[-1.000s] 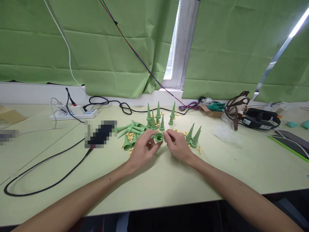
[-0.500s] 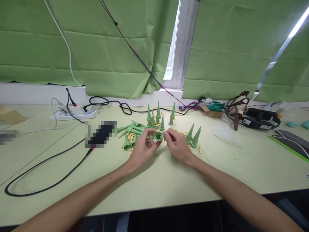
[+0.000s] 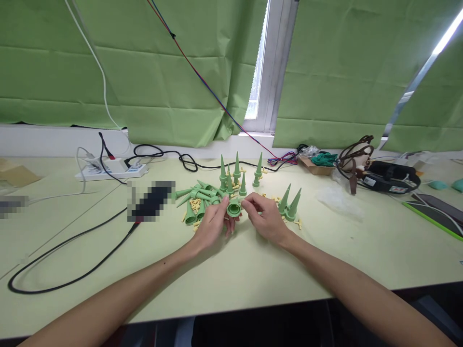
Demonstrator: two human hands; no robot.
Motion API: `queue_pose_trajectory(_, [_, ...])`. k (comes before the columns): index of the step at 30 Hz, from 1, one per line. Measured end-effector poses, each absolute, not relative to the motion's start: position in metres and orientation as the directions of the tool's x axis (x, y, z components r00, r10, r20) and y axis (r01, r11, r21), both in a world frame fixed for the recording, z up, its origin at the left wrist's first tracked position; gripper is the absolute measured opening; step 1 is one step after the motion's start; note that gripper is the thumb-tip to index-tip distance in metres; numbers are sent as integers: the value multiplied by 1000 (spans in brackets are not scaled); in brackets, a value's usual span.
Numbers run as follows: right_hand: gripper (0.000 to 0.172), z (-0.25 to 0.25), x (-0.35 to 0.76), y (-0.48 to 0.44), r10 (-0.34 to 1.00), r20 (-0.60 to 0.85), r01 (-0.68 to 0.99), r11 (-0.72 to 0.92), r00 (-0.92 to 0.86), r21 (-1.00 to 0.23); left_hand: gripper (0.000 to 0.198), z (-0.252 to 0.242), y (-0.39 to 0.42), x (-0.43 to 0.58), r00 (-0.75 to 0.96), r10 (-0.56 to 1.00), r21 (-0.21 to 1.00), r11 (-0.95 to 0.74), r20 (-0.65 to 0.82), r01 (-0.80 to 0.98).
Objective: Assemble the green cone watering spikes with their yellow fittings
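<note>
Grip of left hand (image 3: 212, 223) is holding a hollow green piece (image 3: 234, 208) mid-surface, mouth facing near; right hand (image 3: 265, 217) is bunching narrowly at its right, any catch unclear. Green cones (image 3: 293, 207) are standing right and far.

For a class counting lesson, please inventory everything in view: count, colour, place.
Held piece: 1, green, left hand
Standing cones: 7 visible, green, beyond hands
Loose cones: several, green, beyond left hand
T-shaped bits: many, yellow, among cones
Power strip: 1, white, back left
Blurred object: 1, dark, left
Cables: several, mixed colours, table and wall
Clear plastic: 1, colourless, right
Box: 1, brown, back right
Strapped device: 1, black, right
Flat panel: 1, green-edged, right
Curtains: several, green, back
Window: 1, white-framed, back
Table: 1, pale, beneath
Left hand: 1, bare, holding piece
Right hand: 1, bare, at piece
</note>
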State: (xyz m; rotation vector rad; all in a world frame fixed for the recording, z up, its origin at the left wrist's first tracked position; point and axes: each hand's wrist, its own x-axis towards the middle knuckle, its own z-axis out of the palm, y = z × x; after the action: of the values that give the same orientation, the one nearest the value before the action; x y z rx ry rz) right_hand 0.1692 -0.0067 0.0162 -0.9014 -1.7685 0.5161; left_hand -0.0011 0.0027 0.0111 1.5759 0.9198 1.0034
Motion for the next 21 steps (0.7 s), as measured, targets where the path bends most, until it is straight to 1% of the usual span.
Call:
queue_pose_trajectory(6, [27,17,169,-8,771,600,302,636,-213,-710,60,16,-1,-2,369,915,971,-217,165,102])
queue_pose_trajectory(11, [30,17,169,-8,778,588,328,628,-222,-706,55,18,-3,-2,385,902,959,-257,195,117])
queue_pose_trajectory(16, [32,17,169,-8,778,587,349,626,-223,-698,45,14,-3,-3,383,889,944,-312,250,107])
queue_pose_trajectory(21, [33,17,169,-7,787,579,371,614,-215,-696,37,15,-3,-4,367,880,908,-383,303,169])
